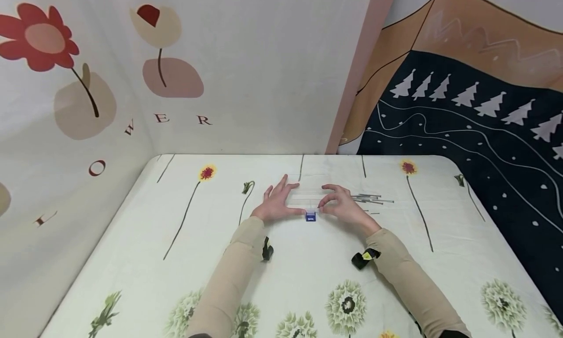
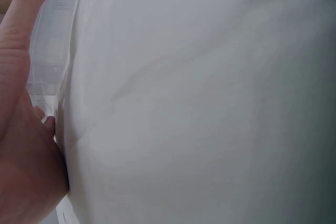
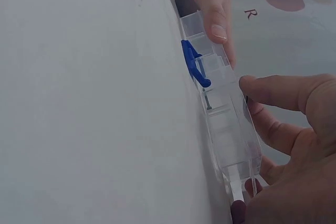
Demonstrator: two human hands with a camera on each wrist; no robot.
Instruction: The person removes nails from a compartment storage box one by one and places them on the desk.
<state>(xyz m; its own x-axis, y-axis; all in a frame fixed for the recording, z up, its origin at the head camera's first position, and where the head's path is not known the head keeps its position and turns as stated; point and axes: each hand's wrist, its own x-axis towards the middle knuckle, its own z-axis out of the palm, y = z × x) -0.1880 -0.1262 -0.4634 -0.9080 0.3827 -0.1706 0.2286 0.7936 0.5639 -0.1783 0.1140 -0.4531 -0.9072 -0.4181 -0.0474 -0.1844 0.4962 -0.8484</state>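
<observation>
A clear plastic compartment box (image 3: 223, 129) with a blue latch (image 1: 311, 216) lies flat between the hands. My left hand (image 1: 277, 201) is at its left side, fingers spread and fairly straight, the thumb (image 3: 215, 24) resting along the near edge. The right hand (image 1: 340, 206) is at the right part of the box. Its thumb and forefinger pinch a thin dark nail (image 3: 248, 99), mostly hidden by the fingertips. Through the clear wall another nail (image 3: 207, 99) shows inside, near the latch. The left wrist view catches only the left thumb, palm and part of the box (image 2: 50, 40).
Several long nails (image 1: 371, 199) lie loosely side by side on the table, just right of the right hand. A flower-print cloth (image 1: 281, 264) covers the table. Fabric walls (image 1: 264, 74) stand behind and to the left.
</observation>
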